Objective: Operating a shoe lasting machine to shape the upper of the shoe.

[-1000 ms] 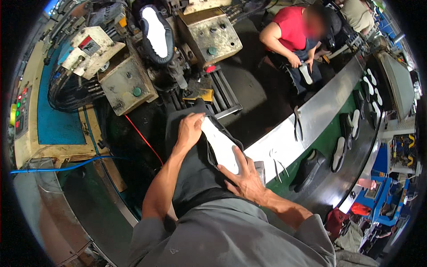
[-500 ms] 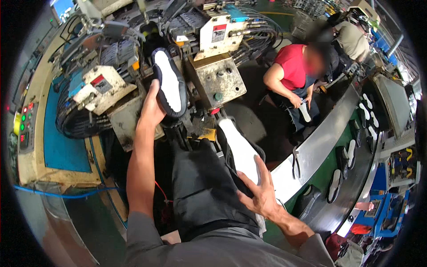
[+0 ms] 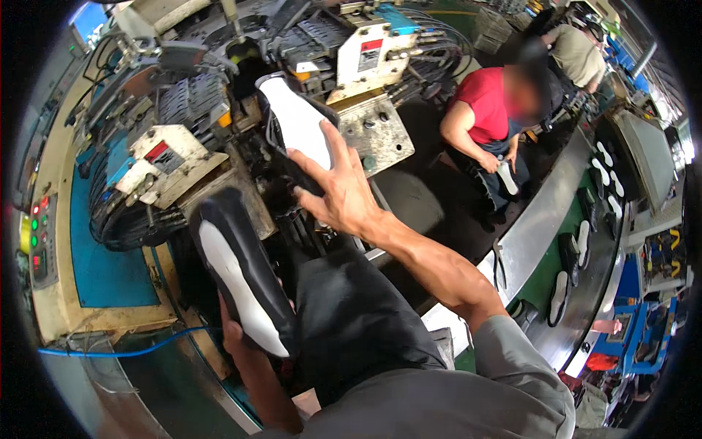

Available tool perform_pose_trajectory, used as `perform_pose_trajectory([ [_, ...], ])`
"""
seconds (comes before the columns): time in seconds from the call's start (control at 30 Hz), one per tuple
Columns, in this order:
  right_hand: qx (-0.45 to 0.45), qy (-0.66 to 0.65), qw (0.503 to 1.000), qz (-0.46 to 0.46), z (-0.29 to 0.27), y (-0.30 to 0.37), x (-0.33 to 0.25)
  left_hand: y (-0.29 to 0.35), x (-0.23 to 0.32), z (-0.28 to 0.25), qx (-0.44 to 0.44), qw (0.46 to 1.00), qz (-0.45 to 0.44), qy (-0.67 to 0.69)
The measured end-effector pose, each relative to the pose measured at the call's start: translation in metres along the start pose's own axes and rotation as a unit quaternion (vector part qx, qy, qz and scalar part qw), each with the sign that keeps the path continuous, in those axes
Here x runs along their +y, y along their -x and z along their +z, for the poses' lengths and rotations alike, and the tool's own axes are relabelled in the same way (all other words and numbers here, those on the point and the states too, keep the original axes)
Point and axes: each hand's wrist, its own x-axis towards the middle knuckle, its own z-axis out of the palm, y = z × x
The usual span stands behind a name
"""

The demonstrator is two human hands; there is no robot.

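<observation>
at the machine (image 3: 194,102), left hand (image 3: 232,335) grasps one shoe (image 3: 247,274), right hand (image 3: 347,192) another shoe (image 3: 296,123), long axes slanting up-left.

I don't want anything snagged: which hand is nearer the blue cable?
The left hand. It is just right of the blue cable, holding the lower shoe; the right hand, on the upper shoe, is farther off, up and right.

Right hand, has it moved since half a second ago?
Yes: the right hand has moved forward and to the left, closer to the knobbed control box.
</observation>
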Motion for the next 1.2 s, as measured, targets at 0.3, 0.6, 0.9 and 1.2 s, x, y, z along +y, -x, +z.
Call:
perform_pose_trajectory([
  [0.3,0.04,-0.031,0.998,-0.022,0.051,-0.014,0.016,0.131,-0.054,-0.079,0.173,0.983,-0.067,0.015],
  [0.6,-0.046,0.227,0.96,-0.159,0.023,-0.022,0.004,0.122,-0.066,-0.015,0.215,0.974,-0.065,-0.035],
  [0.9,-0.053,0.249,0.963,-0.094,0.04,-0.023,-0.019,0.111,-0.093,-0.008,0.188,0.972,-0.138,-0.039],
  [1.2,-0.039,0.23,0.966,-0.109,0.059,-0.101,-0.003,0.068,-0.111,-0.03,0.155,0.969,-0.184,-0.057],
])
